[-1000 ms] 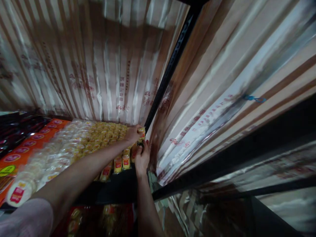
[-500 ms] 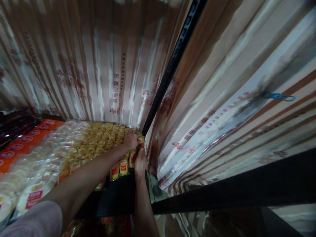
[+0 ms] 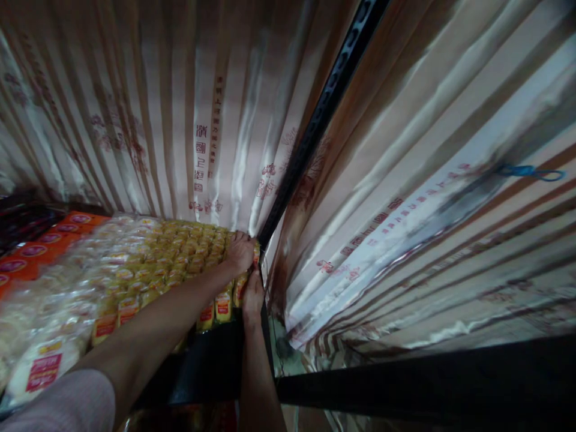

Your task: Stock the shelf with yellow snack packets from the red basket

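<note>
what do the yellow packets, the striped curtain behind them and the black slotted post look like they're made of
Yellow packets: probably thin, glossy plastic film outside, judging by the shine and crinkled edges.
Striped curtain: seemingly satiny fabric, since soft folds catch bright streaks; the fibre can't be told.
Black slotted post: likely coated metal, going by its straight edges and row of slots.

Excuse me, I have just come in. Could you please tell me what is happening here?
A person has both bare hands at the far right corner of a shelf. The left hand is at a small packet with some red on it, and the right hand is just below; their exact grip is unclear. Rows of yellow packets lie left of the hands, with larger white packets beyond.
</note>
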Tool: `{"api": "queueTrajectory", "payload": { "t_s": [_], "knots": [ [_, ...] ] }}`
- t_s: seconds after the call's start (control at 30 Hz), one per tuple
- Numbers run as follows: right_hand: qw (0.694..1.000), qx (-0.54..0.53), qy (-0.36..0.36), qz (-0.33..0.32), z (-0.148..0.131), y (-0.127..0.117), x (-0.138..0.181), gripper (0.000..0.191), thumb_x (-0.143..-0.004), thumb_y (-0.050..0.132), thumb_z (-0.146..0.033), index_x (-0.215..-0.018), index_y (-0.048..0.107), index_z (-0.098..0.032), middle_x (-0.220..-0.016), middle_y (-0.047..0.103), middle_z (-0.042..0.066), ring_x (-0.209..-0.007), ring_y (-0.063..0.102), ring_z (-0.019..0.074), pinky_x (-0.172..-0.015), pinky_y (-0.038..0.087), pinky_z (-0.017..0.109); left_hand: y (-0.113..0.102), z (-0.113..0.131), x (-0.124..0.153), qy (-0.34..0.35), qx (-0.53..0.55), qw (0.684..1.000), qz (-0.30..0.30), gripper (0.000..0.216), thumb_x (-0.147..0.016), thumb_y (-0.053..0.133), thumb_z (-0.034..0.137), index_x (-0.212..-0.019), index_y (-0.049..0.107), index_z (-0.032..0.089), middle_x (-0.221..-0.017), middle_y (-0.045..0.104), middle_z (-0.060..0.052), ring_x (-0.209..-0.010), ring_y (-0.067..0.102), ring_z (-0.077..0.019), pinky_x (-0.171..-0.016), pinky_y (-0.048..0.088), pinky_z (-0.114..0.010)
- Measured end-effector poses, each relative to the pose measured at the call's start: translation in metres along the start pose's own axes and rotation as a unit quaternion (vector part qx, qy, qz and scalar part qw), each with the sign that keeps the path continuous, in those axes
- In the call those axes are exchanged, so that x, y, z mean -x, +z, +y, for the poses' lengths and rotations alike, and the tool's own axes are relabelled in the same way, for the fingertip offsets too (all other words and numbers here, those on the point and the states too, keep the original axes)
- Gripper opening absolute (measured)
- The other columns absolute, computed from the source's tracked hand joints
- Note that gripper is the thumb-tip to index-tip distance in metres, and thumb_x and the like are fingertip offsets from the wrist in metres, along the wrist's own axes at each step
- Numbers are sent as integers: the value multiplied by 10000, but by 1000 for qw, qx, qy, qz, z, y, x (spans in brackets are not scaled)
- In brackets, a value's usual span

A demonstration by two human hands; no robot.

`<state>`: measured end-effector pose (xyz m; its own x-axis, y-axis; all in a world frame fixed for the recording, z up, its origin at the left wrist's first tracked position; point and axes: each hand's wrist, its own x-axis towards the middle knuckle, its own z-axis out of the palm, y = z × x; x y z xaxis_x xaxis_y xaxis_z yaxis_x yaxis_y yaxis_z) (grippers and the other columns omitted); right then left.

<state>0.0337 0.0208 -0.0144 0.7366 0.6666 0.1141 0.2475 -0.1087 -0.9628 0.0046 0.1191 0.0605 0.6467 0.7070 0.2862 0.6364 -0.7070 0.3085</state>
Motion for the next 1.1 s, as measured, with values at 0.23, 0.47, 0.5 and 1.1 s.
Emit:
{"api": "queueTrajectory", "payload": {
  "t_s": [0.23, 0.47, 0.5, 1.1],
  "knots": [
    [997, -73, -2, -21, 1, -2, 2, 626, -905, 229, -549, -1280, 513, -136, -1313, 536, 94, -1264, 442, 184, -1070, 322, 358, -8, 3, 2, 4, -21, 1000, -2, 247, -817, 474, 177, -996, 632, 113, -1038, 594, -155, -1062, 436, -291, -856, 355, -408],
    [995, -95, -6, 12, -10, -12, 18, 581, -904, 283, -497, -1226, 563, -103, -1281, 559, 116, -1221, 489, 205, -1046, 353, 374, -24, 6, 27, 65, 17, 996, 66, 253, -815, 434, 118, -960, 641, 129, -989, 591, -122, -1042, 437, -249, -902, 384, -361],
    [995, -94, -11, 15, -11, -14, 22, 577, -901, 289, -493, -1230, 558, -103, -1281, 559, 116, -1215, 494, 204, -1038, 362, 373, -27, 9, 36, 69, 32, 995, 70, 250, -815, 432, 112, -949, 642, 131, -982, 590, -111, -1043, 440, -239, -913, 387, -345],
    [992, -22, 63, -105, 29, -14, 265, 320, -817, 463, -409, -903, 675, -185, -923, 712, 83, -880, 653, 215, -825, 489, 345, -16, -3, 365, -168, 314, 922, -155, 363, -783, 422, 133, -1066, 625, 235, -1151, 612, -68, -1098, 539, -191, -983, 402, -307]
  ]
}}
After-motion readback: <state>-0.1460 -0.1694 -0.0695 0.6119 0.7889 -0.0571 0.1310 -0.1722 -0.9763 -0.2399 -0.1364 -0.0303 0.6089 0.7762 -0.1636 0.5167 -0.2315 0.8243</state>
